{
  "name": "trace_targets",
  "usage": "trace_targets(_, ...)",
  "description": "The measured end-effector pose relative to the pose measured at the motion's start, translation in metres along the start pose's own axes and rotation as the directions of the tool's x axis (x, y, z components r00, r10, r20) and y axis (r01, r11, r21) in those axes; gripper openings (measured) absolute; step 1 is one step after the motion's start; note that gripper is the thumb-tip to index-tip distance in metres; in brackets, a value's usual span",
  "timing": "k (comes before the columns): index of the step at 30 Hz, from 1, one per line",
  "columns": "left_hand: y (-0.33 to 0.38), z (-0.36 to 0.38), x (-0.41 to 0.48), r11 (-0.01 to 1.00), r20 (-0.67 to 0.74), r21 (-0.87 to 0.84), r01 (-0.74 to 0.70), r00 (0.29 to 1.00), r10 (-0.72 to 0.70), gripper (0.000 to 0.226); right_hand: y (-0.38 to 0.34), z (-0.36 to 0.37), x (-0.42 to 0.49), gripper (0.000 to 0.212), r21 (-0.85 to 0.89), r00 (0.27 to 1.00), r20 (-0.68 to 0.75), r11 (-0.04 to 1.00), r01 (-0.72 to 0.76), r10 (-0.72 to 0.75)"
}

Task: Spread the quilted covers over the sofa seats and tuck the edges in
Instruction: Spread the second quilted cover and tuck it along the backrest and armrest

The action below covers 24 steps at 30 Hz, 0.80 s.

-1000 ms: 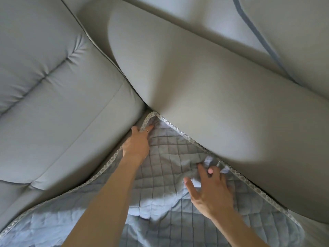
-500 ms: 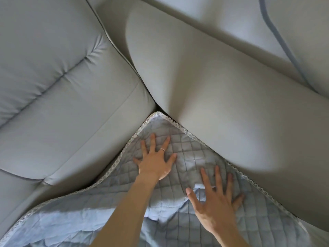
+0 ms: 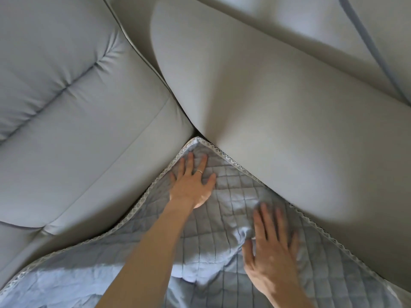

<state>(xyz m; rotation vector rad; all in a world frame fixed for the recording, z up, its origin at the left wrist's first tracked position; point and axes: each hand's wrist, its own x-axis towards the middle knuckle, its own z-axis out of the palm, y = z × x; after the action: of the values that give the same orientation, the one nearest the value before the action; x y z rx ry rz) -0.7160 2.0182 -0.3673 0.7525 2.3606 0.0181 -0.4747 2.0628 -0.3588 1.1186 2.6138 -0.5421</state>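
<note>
Pressing quilted cover [image 3: 235, 196] | left hand [image 3: 191, 185] near corner [image 3: 198, 140] | right hand [image 3: 270, 252] beside trim [image 3: 312, 221]

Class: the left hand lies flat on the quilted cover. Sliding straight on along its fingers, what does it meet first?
The left hand would likely reach the lace-trimmed corner of the quilted cover, then the crease between the grey sofa cushions.

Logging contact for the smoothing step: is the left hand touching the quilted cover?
Touching. The head view shows the left hand lying flat, fingers spread, on the quilted cover near its lace-trimmed corner, with no gap visible.
</note>
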Motion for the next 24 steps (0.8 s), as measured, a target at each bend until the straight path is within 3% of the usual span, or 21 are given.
trace_targets(4, 0.003, -0.005, 0.017, 1.0, 0.003, -0.018, 0.015, 1.0, -0.015, 0.064, -0.03, -0.012, 0.041, 0.061, 0.095, 0.982, -0.011, 0.977, 0.189, -0.188)
trace_targets(12, 0.001, 0.002, 0.031, 1.0, -0.099, -0.02, 0.016, 0.995, -0.018, 0.061, -0.033, -0.001, 0.085, 0.069, 0.017, 0.975, 0.048, 0.976, 0.216, -0.217)
trace_targets(18, 0.005, -0.007, 0.045, 0.99, -0.12, 0.11, 0.083, 0.99, -0.07, 0.069, -0.033, -0.002, 0.091, 0.071, 0.008, 0.975, 0.06, 0.977, 0.212, -0.212)
trace_targets(24, 0.02, 0.001, 0.019, 0.999, -0.119, -0.025, 0.039, 0.992, -0.042, 0.059, -0.023, -0.006, 0.083, 0.07, 0.031, 0.962, 0.076, 0.965, 0.262, -0.264)
